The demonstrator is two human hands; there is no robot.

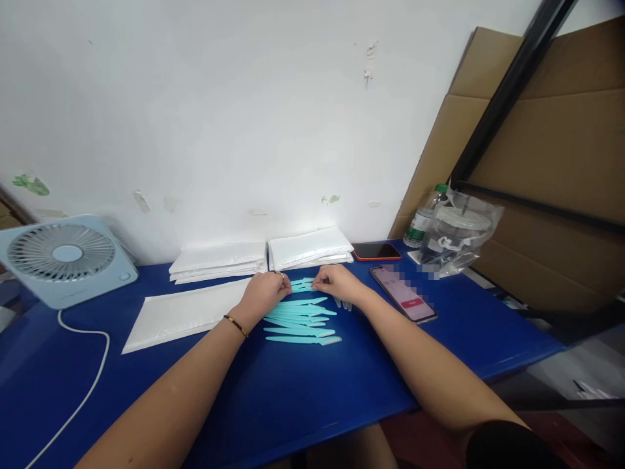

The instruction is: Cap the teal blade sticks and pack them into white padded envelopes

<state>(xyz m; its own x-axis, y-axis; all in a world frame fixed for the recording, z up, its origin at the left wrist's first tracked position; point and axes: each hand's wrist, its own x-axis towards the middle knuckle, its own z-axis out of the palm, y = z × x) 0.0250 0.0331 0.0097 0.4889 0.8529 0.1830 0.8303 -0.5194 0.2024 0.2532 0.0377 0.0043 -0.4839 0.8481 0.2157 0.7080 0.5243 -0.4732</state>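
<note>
On a smooth blue table [293,397], slim turquoise sticks [299,331] are lying in a loose, roughly parallel row between a flat white sheet [185,312] and a glossy phone [403,293]. The nearest are tapering at the left and showing pale, blade-like tips at the right. At the row's far end, the left hand [266,291] and right hand [339,284] are pinching opposite ends of a few, thumbs and fingertips together.

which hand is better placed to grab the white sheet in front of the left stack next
Likely the left hand: it is beside the white sheet, while the right hand is farther off. Both are at the teal pieces.
</note>
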